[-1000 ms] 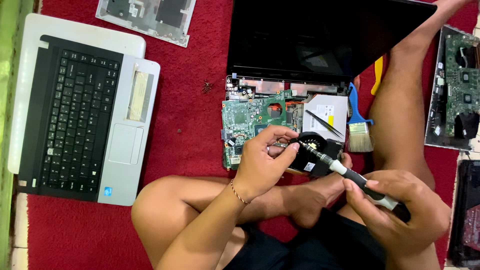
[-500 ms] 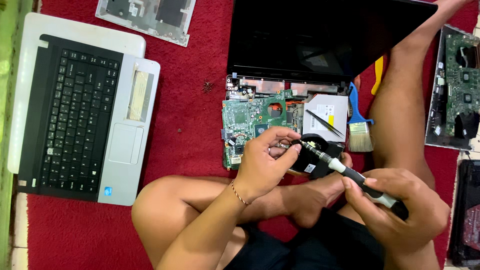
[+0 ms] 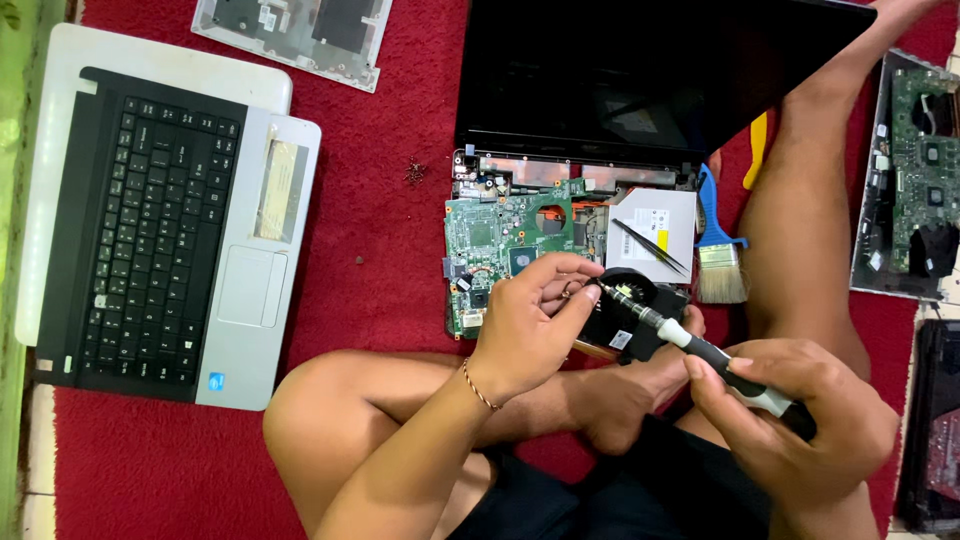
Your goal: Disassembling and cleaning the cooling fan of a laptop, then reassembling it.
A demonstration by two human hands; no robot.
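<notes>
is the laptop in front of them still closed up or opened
Opened up: the laptop has its top cover off, baring the green circuit board.

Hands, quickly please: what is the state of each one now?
Left hand: closed, fingertips pinching at the screwdriver tip on the black fan.
Right hand: closed around the screwdriver handle.

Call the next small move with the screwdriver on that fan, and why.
Probably seat the screwdriver tip squarely in the fan's screw before turning. The tip sits at the fan's upper edge right beside the left hand's fingertips, and the right hand holds the handle at a slant, so it could slip.
</notes>
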